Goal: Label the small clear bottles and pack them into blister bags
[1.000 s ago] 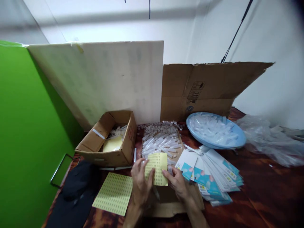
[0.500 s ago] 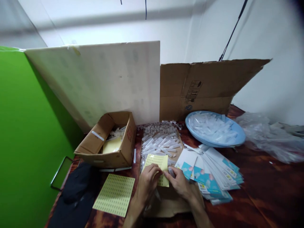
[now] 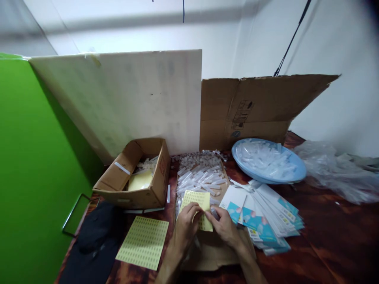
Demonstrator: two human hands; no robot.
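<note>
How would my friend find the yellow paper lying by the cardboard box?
Find the open cardboard box at the left. On its near side lies a yellow sheet with rows of dark marks. Unlike the marked sheet under the left hand, this one has neither hand on it.

bright wall (image 3: 260, 47), dim table (image 3: 328, 236), slight blur
</note>
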